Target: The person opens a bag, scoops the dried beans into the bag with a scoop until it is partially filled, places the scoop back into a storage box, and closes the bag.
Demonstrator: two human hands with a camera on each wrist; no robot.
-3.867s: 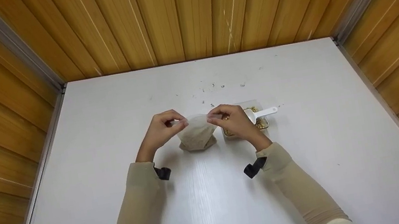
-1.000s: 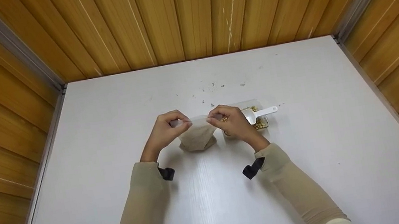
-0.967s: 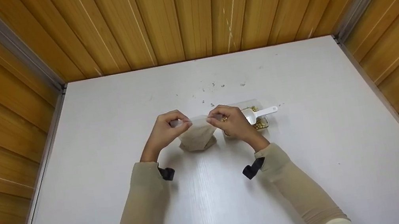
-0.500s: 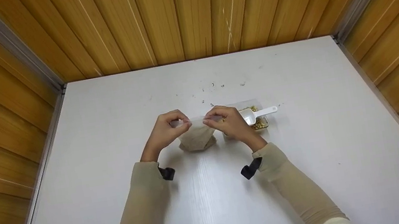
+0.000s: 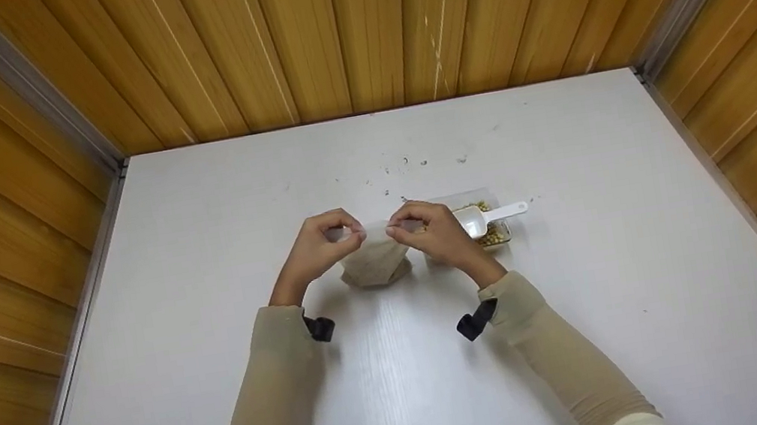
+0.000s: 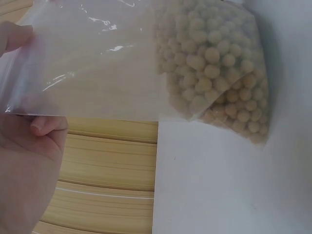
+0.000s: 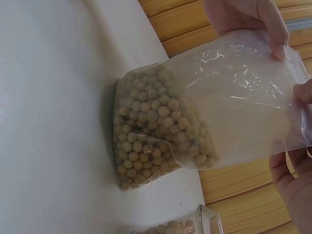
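Note:
A clear plastic bag (image 5: 375,265), its bottom filled with round beige soybeans (image 7: 146,122), stands on the table between my hands. My left hand (image 5: 320,246) pinches its top edge between thumb and fingers on the left. On the right, my right hand (image 5: 438,231) pinches the same edge. In the left wrist view the upper part of the bag (image 6: 102,63) is stretched flat above the beans. Just past my right hand stands a clear container (image 5: 502,241) of beans, partly hidden by that hand. A white scoop (image 5: 504,211) lies across it, handle pointing right.
The white table (image 5: 392,393) runs back to a wood-panelled wall (image 5: 334,29), with similar panels on both sides. Several small dark specks (image 5: 405,161) dot the surface beyond the bag. Black wrist cameras (image 5: 321,329) sit at both cuffs.
Both hands have drawn slightly closer together along the bag's top edge, the left going right and the right going left. The bag, container and scoop stay where they were.

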